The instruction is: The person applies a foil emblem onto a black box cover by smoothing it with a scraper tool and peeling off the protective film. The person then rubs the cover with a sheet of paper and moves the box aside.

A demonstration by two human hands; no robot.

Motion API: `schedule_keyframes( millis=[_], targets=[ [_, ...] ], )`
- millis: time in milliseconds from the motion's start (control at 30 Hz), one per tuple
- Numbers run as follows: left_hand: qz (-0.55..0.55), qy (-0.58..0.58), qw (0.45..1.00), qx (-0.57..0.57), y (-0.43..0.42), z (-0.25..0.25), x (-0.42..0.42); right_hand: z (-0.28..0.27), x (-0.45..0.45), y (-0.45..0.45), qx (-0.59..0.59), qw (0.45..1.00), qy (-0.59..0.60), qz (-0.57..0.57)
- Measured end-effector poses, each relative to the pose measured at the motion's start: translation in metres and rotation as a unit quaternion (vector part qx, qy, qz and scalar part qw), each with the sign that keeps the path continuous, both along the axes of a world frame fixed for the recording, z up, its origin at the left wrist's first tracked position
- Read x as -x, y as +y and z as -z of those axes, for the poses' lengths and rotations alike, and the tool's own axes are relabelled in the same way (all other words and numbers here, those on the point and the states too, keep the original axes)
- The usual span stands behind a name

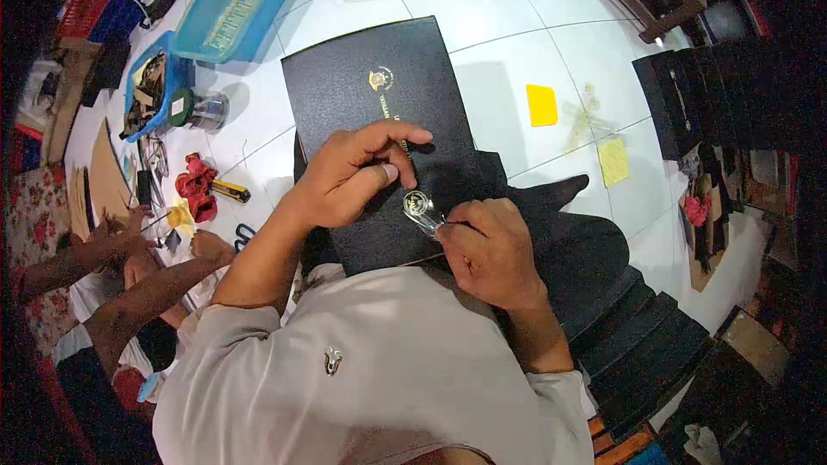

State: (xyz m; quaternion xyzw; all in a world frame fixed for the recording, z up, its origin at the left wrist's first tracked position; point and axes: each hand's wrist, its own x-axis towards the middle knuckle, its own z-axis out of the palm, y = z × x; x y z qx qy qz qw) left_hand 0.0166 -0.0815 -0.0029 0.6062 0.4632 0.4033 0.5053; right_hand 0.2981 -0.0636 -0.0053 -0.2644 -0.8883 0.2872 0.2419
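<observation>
A black folder [345, 86] with gold lettering and a gold emblem near its far end lies across my lap. Over its middle, my left hand [353, 172] is held with the index finger stretched out and the others bent, holding nothing I can see. My right hand [491, 249] pinches a small clear plastic piece [424, 217] at the folder's near right part. A round gold emblem shows at the plastic's far end; whether it is on the plastic or on the cover I cannot tell.
Stacked black covers [637, 336] lie at right. A yellow scraper [542, 106] and yellow sponge [613, 162] rest on the tiles. Blue tubs [194, 34], a glass jar [207, 110] and a yellow cutter [231, 191] are at left. Another person's arms [129, 301] work there.
</observation>
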Motion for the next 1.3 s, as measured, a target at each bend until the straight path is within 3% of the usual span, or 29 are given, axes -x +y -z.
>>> schedule_keyframes(
  millis=[1300],
  targets=[
    [-0.002,-0.013,1.0,-0.025,0.0,0.004,0.0,0.003,-0.01,0.009,0.021,0.999,-0.013,-0.023]
  ],
)
